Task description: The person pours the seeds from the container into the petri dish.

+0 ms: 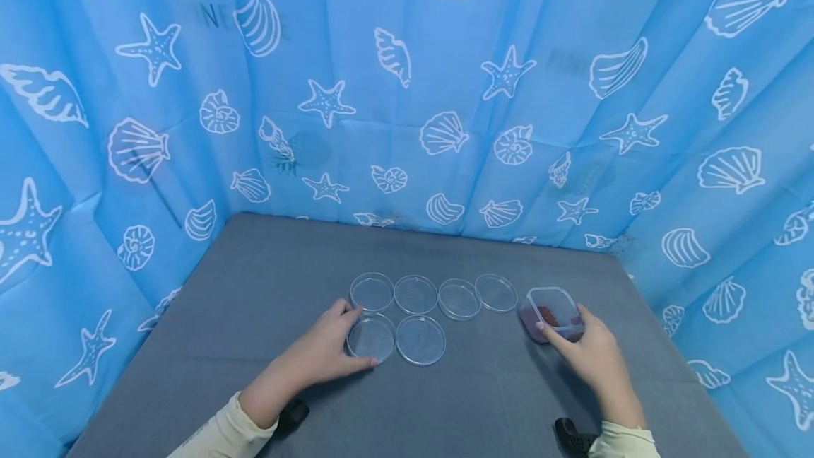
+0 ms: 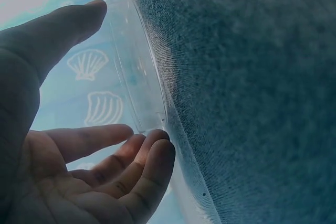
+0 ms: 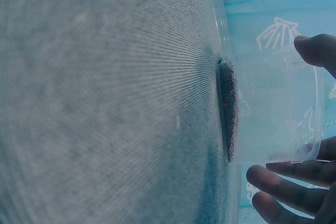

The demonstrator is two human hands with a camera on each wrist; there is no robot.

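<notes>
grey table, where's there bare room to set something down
Free on the table: left of the left hand, out to the table's left edge; behind the six clear dishes, up to the curtain; in front of them, between the sleeves. Crowded: the close-set dishes, the left hand at the front-left one; on their right, the right hand holds the tub.

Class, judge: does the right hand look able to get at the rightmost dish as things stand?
Probably not directly: the right hand grips the plastic tub, which is between it and the rightmost dish.
</notes>
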